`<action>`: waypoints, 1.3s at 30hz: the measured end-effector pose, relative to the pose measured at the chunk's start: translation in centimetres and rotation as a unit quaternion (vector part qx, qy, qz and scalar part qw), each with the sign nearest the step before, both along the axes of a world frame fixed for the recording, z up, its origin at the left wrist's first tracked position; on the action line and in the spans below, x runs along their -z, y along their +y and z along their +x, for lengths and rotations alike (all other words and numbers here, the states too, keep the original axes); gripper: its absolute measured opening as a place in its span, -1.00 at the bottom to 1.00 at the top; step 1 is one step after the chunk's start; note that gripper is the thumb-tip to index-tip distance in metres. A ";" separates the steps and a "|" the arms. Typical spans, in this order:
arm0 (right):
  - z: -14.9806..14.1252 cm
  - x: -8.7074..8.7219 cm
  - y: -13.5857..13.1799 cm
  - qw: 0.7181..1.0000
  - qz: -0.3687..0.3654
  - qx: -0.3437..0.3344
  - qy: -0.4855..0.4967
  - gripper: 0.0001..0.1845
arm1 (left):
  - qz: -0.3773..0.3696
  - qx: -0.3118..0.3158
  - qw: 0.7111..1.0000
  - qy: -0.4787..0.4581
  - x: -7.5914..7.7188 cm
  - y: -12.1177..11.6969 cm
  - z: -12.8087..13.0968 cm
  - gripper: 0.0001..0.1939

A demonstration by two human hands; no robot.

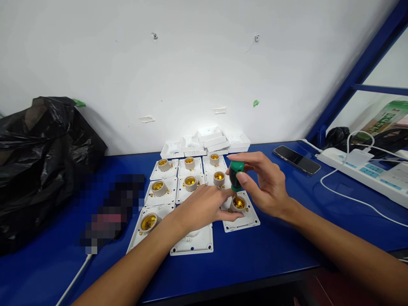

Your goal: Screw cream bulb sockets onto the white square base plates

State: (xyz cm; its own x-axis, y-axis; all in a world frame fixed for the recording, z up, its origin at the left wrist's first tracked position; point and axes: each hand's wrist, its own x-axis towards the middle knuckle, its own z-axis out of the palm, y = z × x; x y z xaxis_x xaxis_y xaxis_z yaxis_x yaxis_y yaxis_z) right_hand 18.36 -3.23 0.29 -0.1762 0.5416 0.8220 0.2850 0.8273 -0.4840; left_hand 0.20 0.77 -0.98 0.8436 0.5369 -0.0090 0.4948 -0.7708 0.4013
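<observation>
My right hand (269, 185) grips a short screwdriver (236, 175) with a green and black handle. The screwdriver stands nearly upright, its tip down at the left side of a lamp holder (239, 204) with a brass-coloured inside. That holder sits on a square white plate (248, 222) at the right of the group. From the left, my left hand (207, 204) steadies the same holder, thumb on its near side and fingers by the screwdriver shaft. More lamp holders (190, 182) on white plates lie in rows beyond and to the left; my left forearm covers part of them.
White square covers (207, 142) are piled against the wall. A black plastic bag (44, 170) fills the left side. A blurred dark object (111, 212) with a white cable lies nearby. To the right are a phone (297, 160) and a power strip (366, 170) with cables on the blue table (280, 255).
</observation>
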 end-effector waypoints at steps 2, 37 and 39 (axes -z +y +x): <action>0.0 0.0 0.1 1.000 -0.003 0.013 0.006 -0.64 | 0.008 0.001 1.000 0.005 -0.1 0.0 0.0 -0.59; -0.3 -0.1 0.0 1.000 0.026 -0.009 -0.001 -0.61 | -0.009 0.004 1.000 -0.005 -0.3 -0.1 0.0 -0.64; -0.3 -0.1 -0.1 0.999 0.033 -0.018 -0.002 -0.60 | -0.016 0.004 1.000 -0.006 -0.4 -0.1 0.1 -0.67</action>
